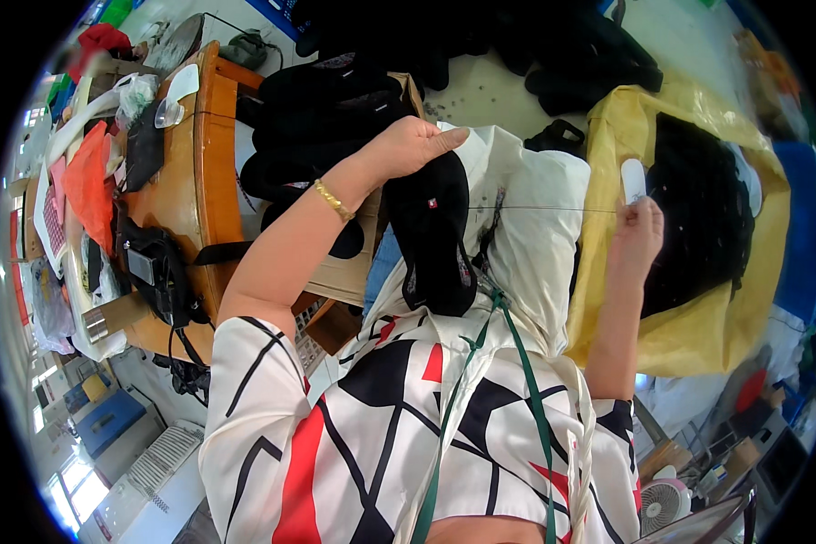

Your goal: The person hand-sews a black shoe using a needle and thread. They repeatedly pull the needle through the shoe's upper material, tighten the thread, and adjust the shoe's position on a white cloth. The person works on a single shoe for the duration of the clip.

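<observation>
A black cloth shoe (426, 213) lies lengthwise on my lap, over a white apron (526, 195). It has a small red and white label, and patterned lining shows at its near end. My left hand (410, 145) is closed on its far end, thumb pointing right. Out to the right, my right hand (639, 227) is pinched shut on a thread (544, 209), drawn taut from the shoe's right side. Whether a needle sits in those fingers is too small to tell. A white rounded strip (633, 179) shows just above the fingertips; I cannot tell if it is held.
More black shoes (322, 109) are piled beyond my left arm, by a cardboard box (358, 258). An open yellow bag (607, 136) with black items (698, 208) stands to the right. A wooden table (181, 172) with cloth scraps and a black bag (154, 272) is at left.
</observation>
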`<action>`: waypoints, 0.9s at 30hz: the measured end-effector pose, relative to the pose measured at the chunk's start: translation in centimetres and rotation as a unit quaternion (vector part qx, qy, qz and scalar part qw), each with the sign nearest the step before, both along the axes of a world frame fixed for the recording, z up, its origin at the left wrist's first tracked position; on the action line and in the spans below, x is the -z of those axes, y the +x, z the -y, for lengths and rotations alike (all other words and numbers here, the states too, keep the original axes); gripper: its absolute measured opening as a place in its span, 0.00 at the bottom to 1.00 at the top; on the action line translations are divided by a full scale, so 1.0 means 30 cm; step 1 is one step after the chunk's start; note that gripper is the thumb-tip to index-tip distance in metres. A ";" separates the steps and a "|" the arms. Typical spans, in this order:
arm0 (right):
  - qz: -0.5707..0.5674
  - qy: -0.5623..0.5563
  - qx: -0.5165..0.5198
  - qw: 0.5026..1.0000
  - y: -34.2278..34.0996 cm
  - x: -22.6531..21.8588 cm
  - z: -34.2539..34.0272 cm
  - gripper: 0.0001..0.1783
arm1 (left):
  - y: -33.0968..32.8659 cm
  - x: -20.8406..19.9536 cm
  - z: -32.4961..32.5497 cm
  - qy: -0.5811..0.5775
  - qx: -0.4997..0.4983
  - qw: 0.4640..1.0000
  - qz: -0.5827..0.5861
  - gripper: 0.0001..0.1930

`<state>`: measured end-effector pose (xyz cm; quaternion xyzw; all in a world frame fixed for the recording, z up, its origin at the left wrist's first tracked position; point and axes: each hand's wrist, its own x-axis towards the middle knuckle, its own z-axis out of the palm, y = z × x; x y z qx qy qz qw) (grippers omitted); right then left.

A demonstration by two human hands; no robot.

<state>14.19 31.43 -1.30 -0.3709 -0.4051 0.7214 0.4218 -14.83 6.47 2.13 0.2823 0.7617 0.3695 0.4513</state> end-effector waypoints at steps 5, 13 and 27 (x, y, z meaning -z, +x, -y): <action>0.174 0.114 -0.099 0.973 -0.086 0.032 0.128 0.04 | 0.024 0.192 0.010 0.129 -0.113 0.973 -0.154 0.28; 0.262 0.219 -0.239 0.909 -0.204 0.012 0.250 0.07 | 0.134 -0.011 0.139 0.015 -0.124 0.969 -0.213 0.21; 0.220 0.409 -0.435 0.772 -0.396 -0.062 0.477 0.11 | 0.178 -0.001 0.182 0.135 0.006 0.937 -0.321 0.16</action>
